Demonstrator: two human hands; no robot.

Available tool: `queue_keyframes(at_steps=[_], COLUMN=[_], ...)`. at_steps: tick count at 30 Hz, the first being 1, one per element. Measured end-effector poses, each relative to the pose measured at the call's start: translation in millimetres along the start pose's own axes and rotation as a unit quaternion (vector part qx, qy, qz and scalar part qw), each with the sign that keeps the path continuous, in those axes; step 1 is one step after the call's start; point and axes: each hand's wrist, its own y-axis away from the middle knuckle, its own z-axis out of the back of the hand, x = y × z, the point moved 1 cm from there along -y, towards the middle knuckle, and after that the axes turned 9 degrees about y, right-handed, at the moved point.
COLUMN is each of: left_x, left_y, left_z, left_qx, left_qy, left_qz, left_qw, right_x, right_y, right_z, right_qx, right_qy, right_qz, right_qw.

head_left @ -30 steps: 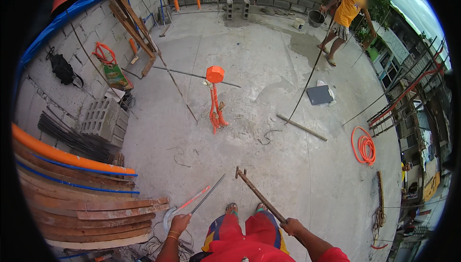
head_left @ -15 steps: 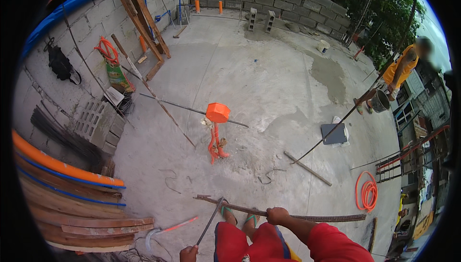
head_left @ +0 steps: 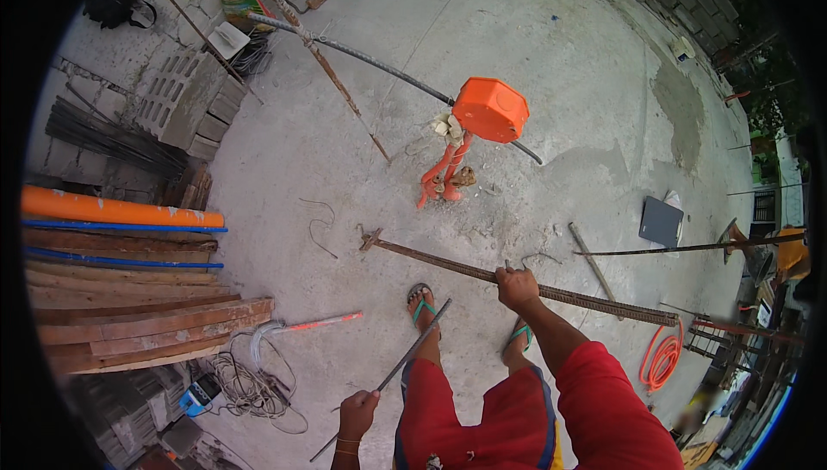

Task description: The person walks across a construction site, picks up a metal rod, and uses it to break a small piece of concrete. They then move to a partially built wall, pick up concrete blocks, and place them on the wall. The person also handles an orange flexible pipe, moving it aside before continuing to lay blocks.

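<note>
My left hand (head_left: 357,412) is closed round a thin dark steel rod (head_left: 419,339), which slants up to the right past my left foot. Out in front, my right hand (head_left: 517,287) grips a long rusty rebar (head_left: 435,263) with a short crosspiece at its left end. It stretches across above my feet, tilting down to the right, where it looks thicker and ridged. Beyond it, an orange octagonal box (head_left: 491,111) stands on orange conduits (head_left: 448,173) rising from the concrete floor.
Timber planks (head_left: 155,328) and an orange pipe (head_left: 121,205) lie at the left. Coiled wire (head_left: 245,384) sits near them. A metal pipe (head_left: 591,259), a dark flat case (head_left: 661,221) and an orange hose coil (head_left: 662,358) are at the right. Another rebar (head_left: 379,63) lies behind the box.
My view has tilted down and turned. My feet are wider apart. The thin rod's tip, earlier at the rusty rebar, is now apart from it. Both hands keep their hold.
</note>
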Motion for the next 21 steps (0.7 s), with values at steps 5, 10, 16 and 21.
queue_keyframes(at_steps=[5,10,16,21], left_x=[-12,-25,0,26], left_y=[0,-2,-56,-106], left_z=[-43,-122,-248,-320], left_qx=[-0.002,-0.007,0.013,0.033], left_qy=[0.040,0.031,-0.013,-0.072], left_qz=[0.056,0.083,0.048,0.004], left_qw=[0.998,0.996,0.999,0.997], right_x=[-47,-117,-228,-288], right_y=[25,70,122,149], right_z=[-39,-133,-317,-440], right_qx=[0.011,0.061,0.096,0.085], right_qy=[0.000,-0.043,-0.121,-0.115], right_qz=[-0.060,-0.137,-0.207,-0.234], right_qw=[0.998,0.988,0.966,0.962])
